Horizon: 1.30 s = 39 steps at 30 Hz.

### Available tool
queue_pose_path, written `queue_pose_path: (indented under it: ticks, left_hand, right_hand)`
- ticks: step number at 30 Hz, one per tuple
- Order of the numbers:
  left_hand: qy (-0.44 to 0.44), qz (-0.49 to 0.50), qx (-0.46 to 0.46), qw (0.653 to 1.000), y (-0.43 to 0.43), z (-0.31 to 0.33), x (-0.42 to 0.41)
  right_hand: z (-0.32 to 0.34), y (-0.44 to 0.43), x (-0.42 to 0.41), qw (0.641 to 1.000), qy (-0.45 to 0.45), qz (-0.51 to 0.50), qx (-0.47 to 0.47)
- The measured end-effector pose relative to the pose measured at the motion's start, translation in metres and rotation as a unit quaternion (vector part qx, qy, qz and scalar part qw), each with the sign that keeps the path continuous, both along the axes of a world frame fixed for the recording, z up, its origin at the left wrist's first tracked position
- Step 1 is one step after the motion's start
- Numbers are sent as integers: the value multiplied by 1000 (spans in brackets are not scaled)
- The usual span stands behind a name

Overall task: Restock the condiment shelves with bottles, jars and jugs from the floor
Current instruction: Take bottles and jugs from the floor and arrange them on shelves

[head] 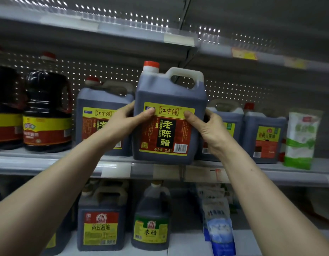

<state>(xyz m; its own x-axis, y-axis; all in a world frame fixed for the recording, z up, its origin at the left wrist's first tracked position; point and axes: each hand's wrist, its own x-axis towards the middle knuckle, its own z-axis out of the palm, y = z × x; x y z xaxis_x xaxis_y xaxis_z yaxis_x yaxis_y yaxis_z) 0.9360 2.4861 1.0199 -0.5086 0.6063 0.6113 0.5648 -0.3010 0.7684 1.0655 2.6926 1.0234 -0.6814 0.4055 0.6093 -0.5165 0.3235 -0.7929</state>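
Two bare forearms reach up and forward from the lower corners, converging on a dark jug. The left hand grips the jug's left side, wrist bent slightly, thumb lying flat across the top of the yellow label while the other fingers wrap round the edge out of sight. The right hand mirrors it on the jug's right side, thumb pressed on the label and the rest curled behind. The jug is upright, with a red cap and white handle on top. Its base is level with the front edge of the middle shelf; whether it rests there cannot be told.

Below the jug, on the lower shelf, stand a square soy jug and a rounder green-labelled jug, with blue-and-white packets below and to its right. Just behind the jug to its left sits a matching jug, and further left are round dark bottles. To its right stand more jugs and a white-and-green bag. Above the jug runs the upper shelf, and behind it is a perforated back panel.
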Motion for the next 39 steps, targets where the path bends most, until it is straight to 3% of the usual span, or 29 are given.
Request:
queue_pose_path:
  ticks: [26,33,39]
  left_hand:
    - [39,65,-59,995,31,-8,-25]
    - [42,93,-69,992,37,-17,-25]
    - [71,177,-63,980,43,-20,-19]
  right_hand:
    - [-10,42,-27,999,-21,11,26]
    - [-16,47,-26,996,-40,-24,75]
    - [-13,44,-23,979,-46,-128,151]
